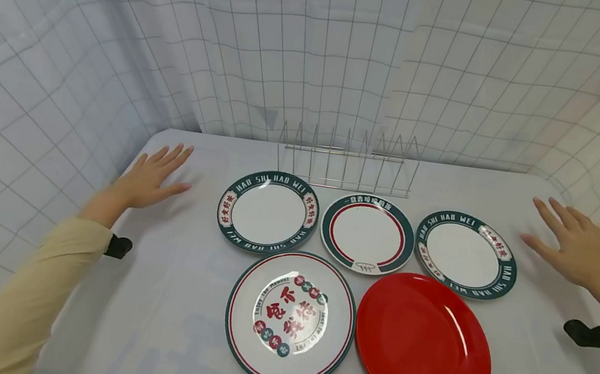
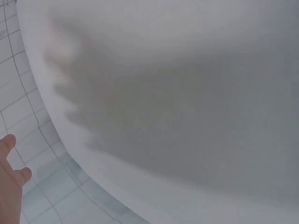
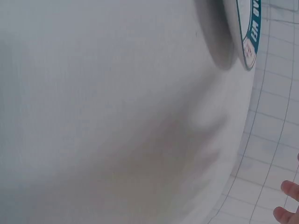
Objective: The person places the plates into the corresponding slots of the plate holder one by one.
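Observation:
My left hand [image 1: 146, 180] hovers above the table's left side with its fingers spread, holding nothing; its shadow shows in the left wrist view. My right hand [image 1: 579, 247] is likewise spread over the right side, also bare. Closest to the left hand is a green-rimmed plate [image 1: 268, 213]. Beside it lies a smaller plate [image 1: 367, 234] with a red inner ring. Another green-rimmed plate [image 1: 466, 254] is nearest the right hand, and its edge shows in the right wrist view. In front are a large white plate [image 1: 292, 319] with red characters and a red plate [image 1: 423, 346].
A metal wire dish rack [image 1: 348, 153] stands at the table's back edge, behind the plates. White cloth with a grid pattern [image 1: 350, 46] hangs around the back and sides. The white table [image 1: 158, 321] extends toward the front. A black strap [image 1: 118, 246] is on each wrist.

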### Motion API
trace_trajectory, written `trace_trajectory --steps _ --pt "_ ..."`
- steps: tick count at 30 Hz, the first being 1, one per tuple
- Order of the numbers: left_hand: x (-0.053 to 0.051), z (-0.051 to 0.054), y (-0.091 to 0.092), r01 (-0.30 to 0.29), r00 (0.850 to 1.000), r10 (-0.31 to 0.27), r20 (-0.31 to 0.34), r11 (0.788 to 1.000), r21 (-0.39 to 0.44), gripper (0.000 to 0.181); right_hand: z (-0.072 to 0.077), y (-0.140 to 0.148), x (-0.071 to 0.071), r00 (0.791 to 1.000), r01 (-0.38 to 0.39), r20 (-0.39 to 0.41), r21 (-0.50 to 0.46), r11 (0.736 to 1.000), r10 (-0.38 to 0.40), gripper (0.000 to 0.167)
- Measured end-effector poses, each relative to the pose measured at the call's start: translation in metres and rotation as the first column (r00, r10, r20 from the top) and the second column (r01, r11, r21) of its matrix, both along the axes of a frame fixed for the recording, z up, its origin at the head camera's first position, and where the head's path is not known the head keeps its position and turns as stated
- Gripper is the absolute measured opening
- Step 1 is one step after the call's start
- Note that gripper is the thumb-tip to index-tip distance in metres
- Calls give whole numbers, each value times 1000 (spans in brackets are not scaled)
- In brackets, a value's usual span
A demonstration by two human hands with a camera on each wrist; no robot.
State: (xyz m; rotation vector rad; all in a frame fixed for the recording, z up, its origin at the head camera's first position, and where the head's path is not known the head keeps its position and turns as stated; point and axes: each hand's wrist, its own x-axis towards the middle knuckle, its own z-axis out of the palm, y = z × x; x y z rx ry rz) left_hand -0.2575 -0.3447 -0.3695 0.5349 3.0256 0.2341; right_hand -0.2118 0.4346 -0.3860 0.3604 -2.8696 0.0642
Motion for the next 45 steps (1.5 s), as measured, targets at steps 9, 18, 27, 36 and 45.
trace_trajectory --steps 9,18,27,36,45 --pt "-25 3 39 -10 999 17 -34 980 200 78 -1 -32 20 997 -8 78 -206 978 24 74" --pt "-49 1 77 34 999 -27 -23 926 376 77 3 -74 42 993 -7 103 -433 901 57 66" --pt "-61 1 117 -4 997 -34 69 875 484 76 6 -102 78 977 13 195 -474 881 90 62" --pt "-73 0 135 34 992 -96 76 817 575 71 3 -109 94 861 -43 402 -554 831 313 64" --pt "-85 -1 146 6 986 -112 125 770 638 62 -2 -102 89 732 -65 460 -688 723 503 56"
